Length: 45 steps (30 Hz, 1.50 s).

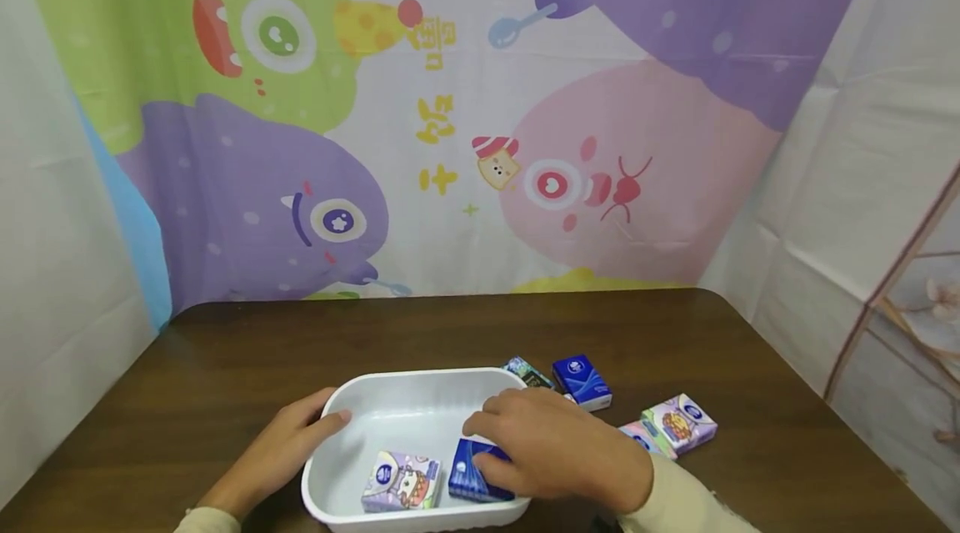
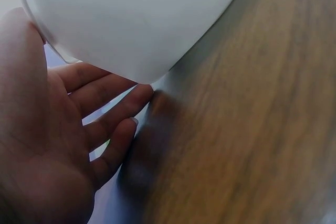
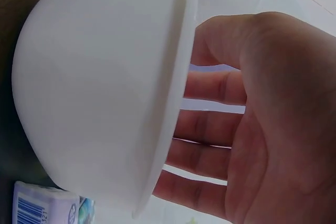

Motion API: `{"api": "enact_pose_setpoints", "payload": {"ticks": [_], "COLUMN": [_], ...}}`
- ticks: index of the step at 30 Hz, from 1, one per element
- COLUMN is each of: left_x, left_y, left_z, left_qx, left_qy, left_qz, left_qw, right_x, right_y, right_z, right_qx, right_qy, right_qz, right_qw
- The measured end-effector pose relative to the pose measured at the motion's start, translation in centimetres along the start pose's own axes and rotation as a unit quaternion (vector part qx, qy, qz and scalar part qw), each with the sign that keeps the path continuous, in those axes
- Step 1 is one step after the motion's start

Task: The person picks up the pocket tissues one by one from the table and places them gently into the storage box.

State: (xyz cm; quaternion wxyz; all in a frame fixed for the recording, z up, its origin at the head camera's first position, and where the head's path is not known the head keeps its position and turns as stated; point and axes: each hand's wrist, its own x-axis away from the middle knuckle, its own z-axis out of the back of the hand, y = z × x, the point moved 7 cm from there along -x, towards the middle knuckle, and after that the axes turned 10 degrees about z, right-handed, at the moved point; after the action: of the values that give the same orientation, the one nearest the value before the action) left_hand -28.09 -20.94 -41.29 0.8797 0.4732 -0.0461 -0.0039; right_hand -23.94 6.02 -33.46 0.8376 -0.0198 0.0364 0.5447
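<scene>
A white plastic basin [image 1: 408, 387] sits at the table's front. My left hand [image 1: 288, 445] holds its left end, thumb over the rim and the other fingers along the outside wall, as the left wrist view shows. Over the right rim reaches my right hand [image 1: 551, 445], its thumb and fingers about a blue tissue pack [image 1: 468, 483] inside the basin. In the right wrist view the fingertips of the right hand [image 3: 262, 114] are hidden behind the basin wall [image 3: 100, 77]. Left of the blue pack, a lilac tissue pack [image 1: 402, 483] with a cartoon print lies on the basin floor.
Right of the basin lie another blue tissue pack [image 1: 581, 383] and a dark patterned pack [image 1: 527, 372], partly hidden by my right hand. Farther right, a lilac pack [image 1: 681, 423] lies against a pink-and-green one [image 1: 641, 437]. A cartoon-printed curtain [image 1: 450, 249] hangs behind the brown table [image 1: 247, 341].
</scene>
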Motion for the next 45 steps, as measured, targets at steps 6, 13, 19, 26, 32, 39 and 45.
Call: {"api": "enact_pose_setpoints", "payload": {"ticks": [6, 13, 19, 26, 32, 39, 45], "left_x": [0.1, -0.2, -0.1, 0.0, 0.1, 0.0, 0.1], "left_y": [0.1, 0.2, 0.1, 0.1, 0.0, 0.0, -0.1], "left_z": [0.0, -0.2, -0.3, 0.0, 0.1, 0.0, 0.0], "left_qx": [0.006, 0.006, 0.005, -0.002, -0.002, 0.005, -0.002], "left_qy": [-0.004, -0.007, -0.01, -0.001, -0.003, -0.007, -0.005], "left_qz": [-0.002, -0.004, -0.003, -0.007, -0.002, 0.005, 0.004], "left_qw": [1.0, 0.9999, 0.9999, 1.0, 1.0, 1.0, 1.0], "right_x": [0.1, 0.5, 0.9, 1.2, 1.6, 2.3, 3.0], "right_y": [0.3, 1.0, 1.6, 2.2, 2.9, 4.4, 5.6], "right_z": [0.2, 0.6, 0.9, 1.7, 2.4, 2.6, 2.8], "right_qx": [-0.006, -0.021, -0.024, -0.01, 0.004, 0.01, 0.018], "right_qy": [-0.003, 0.003, 0.017, 0.056, 0.089, 0.096, 0.104], "right_qz": [-0.007, -0.026, -0.038, -0.028, -0.029, -0.07, -0.103], "right_qw": [1.0, 0.9995, 0.9988, 0.998, 0.9956, 0.9929, 0.9892]}}
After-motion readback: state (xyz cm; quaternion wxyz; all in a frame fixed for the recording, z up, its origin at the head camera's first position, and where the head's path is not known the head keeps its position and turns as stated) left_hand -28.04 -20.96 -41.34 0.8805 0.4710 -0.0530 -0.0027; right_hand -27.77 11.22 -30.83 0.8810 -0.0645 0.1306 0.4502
